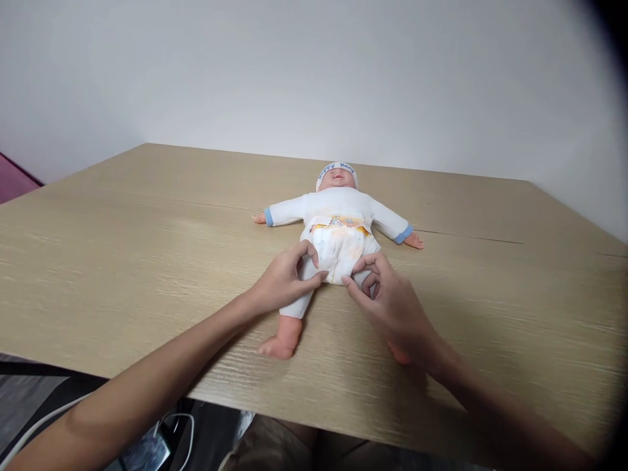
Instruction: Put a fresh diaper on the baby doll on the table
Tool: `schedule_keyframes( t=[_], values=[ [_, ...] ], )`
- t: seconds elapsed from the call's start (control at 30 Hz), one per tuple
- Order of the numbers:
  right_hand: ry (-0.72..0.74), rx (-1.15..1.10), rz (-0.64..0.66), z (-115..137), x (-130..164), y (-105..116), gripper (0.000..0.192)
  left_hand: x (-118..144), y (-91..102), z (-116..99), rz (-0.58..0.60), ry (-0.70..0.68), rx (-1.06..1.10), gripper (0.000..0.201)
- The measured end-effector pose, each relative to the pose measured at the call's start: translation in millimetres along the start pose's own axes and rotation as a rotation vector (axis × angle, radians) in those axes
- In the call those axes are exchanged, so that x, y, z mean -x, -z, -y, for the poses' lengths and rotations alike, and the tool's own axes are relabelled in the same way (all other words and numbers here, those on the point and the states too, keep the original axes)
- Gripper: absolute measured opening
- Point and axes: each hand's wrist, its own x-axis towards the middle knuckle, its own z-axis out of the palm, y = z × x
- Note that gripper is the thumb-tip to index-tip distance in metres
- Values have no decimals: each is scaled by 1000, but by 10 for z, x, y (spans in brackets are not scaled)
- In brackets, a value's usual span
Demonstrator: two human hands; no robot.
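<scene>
A baby doll in a white outfit with blue cuffs and a lettered cap lies on its back, head away from me. Around its hips is a white diaper with a printed orange and yellow waistband. My left hand pinches the diaper's edge at the leg on the left side, thumb and fingers curled. On the other side, my right hand has thumb and forefinger closed at the opposite leg edge. The doll's left-side foot shows below my left hand; my right hand mostly covers the other leg.
The doll lies on a wide wood-grain table that meets a pale wall. Below the near edge are a white cable and my lap. Something pink stands beyond the table at the left.
</scene>
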Motion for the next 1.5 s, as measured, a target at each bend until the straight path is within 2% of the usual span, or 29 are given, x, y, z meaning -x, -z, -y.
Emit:
schedule_keyframes(
  t=[0.13,0.27,0.37,0.5,0.73,0.9,1.03,1.2,1.33,1.5],
  values=[
    [10,22,-49,-16,-30,95,25,-30,-41,72,-49,39,168,37],
    [28,32,-23,-8,-38,140,18,-42,-93,96,-119,123,306,50],
    [70,76,-22,-20,-27,131,16,-28,-99,87,-144,195,325,56],
    [132,142,-25,-49,-6,93,16,-3,-74,61,-146,217,253,51],
    [293,232,-92,-53,42,40,20,-14,22,-35,31,144,143,27],
    [350,249,-98,-62,127,18,28,-45,101,-72,149,281,369,34],
    [290,214,-66,-57,170,-6,37,-45,124,-49,147,327,499,39],
    [74,74,-29,-26,115,2,38,-55,124,-25,157,335,556,42],
    [-46,-102,-22,-32,34,73,42,-81,124,-6,186,332,636,53],
    [-90,-42,-40,-32,-23,188,38,-78,104,-5,156,350,609,57]
  ],
)
